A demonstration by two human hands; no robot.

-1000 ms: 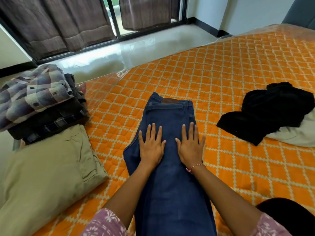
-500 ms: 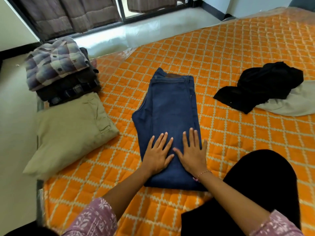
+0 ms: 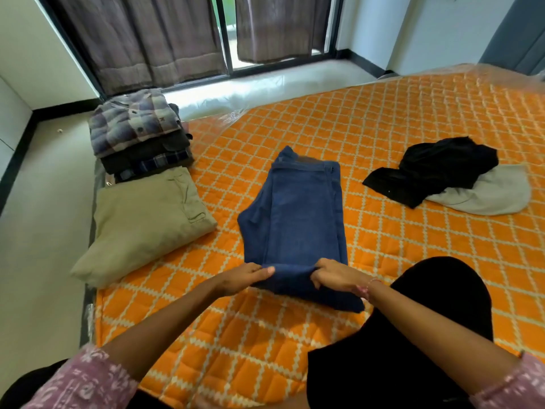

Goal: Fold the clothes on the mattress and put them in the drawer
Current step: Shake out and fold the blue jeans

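**Both hands pinching the near fold of the jeans**

Your left hand (image 3: 246,277) and right hand (image 3: 334,274) each grip the near folded edge of the jeans (image 3: 298,219), which lie mid-mattress (image 3: 413,119). The step in hand is probably the second fold; next, carry that edge evenly toward the waistband.

My orange quilted mattress (image 3: 383,119) carries the jeans (image 3: 298,219) in the middle. Left lie khaki trousers (image 3: 147,222) and folded shirts (image 3: 138,131) (stacked); right, black (image 3: 436,166) and grey clothes (image 3: 489,193).
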